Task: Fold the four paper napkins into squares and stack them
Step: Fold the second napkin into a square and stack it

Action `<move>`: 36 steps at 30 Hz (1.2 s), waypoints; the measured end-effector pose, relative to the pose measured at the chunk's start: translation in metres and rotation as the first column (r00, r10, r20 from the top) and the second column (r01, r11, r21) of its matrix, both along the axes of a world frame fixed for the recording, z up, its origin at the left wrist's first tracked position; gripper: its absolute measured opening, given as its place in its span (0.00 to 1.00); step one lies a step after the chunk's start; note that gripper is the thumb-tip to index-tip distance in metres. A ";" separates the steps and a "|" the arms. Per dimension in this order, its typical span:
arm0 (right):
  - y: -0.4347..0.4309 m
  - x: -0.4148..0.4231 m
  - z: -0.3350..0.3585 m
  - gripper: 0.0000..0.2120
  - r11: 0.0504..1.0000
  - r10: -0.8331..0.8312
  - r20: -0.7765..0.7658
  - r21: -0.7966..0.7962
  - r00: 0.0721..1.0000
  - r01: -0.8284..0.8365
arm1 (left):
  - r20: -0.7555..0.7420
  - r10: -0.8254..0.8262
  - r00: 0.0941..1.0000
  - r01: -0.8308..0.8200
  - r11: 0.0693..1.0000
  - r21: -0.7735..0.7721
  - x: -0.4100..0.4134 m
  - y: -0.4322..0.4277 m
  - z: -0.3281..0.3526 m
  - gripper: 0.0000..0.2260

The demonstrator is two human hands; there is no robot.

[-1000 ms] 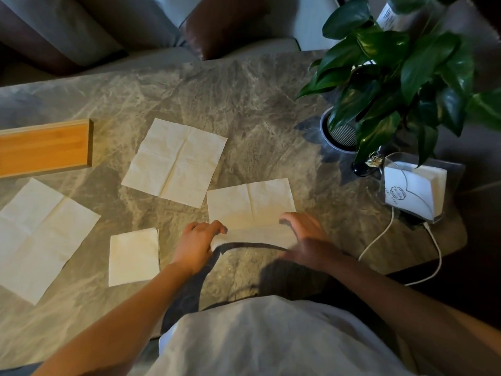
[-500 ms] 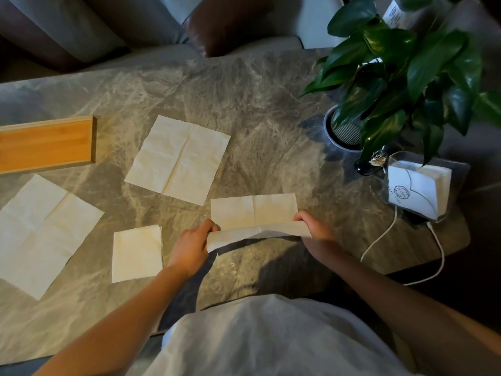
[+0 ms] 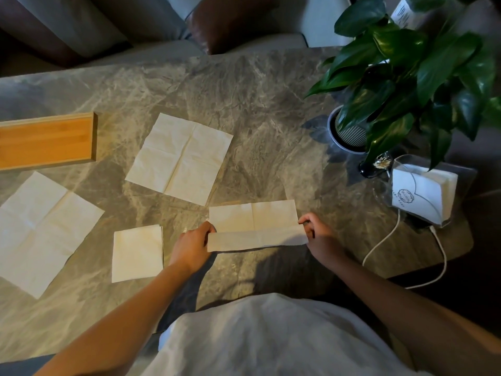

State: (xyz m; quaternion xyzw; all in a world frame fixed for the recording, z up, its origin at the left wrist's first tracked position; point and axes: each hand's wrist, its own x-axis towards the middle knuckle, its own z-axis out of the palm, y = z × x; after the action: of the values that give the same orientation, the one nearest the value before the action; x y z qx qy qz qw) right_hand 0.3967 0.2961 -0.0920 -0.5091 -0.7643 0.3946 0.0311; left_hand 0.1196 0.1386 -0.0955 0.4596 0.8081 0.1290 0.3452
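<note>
Far left of the left hand (image 3: pixel 191 246) an open cream paper napkin (image 3: pixel 40 232) lies flat on the grey marble table (image 3: pixel 257 109); just beside that hand sits a folded square cream napkin (image 3: pixel 137 253). Beyond it lies another open napkin (image 3: pixel 180 158). Left and right hand (image 3: pixel 318 236) each pinch a near corner of the half-folded napkin (image 3: pixel 256 226), lifting its near edge

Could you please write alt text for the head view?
Both hands, left and right, lift a napkin's near edge to fold it on a marble table. One folded square and two open napkins lie left.
</note>
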 end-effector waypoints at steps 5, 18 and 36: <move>0.005 -0.007 0.001 0.07 0.997 -0.021 0.034 -0.072 0.999 0.024 | -0.036 0.024 0.999 -0.026 0.998 -0.058 0.001 0.008 0.000 0.06; 0.009 -0.009 -0.006 0.10 1.000 0.007 0.070 0.005 0.998 -0.007 | -0.135 0.053 0.989 -0.063 0.996 -0.070 0.005 0.009 0.004 0.17; 0.004 0.005 -0.008 0.11 0.995 0.059 -0.053 0.078 0.997 -0.054 | -0.110 0.123 0.986 -0.122 0.992 0.016 0.007 -0.002 0.006 0.11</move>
State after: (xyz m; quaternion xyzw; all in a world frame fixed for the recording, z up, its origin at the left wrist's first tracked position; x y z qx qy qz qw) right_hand 0.4012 0.2999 -0.0996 -0.4745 -0.7919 0.3796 0.0607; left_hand 0.1270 0.1368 -0.0897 0.4171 0.8521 0.1279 0.2891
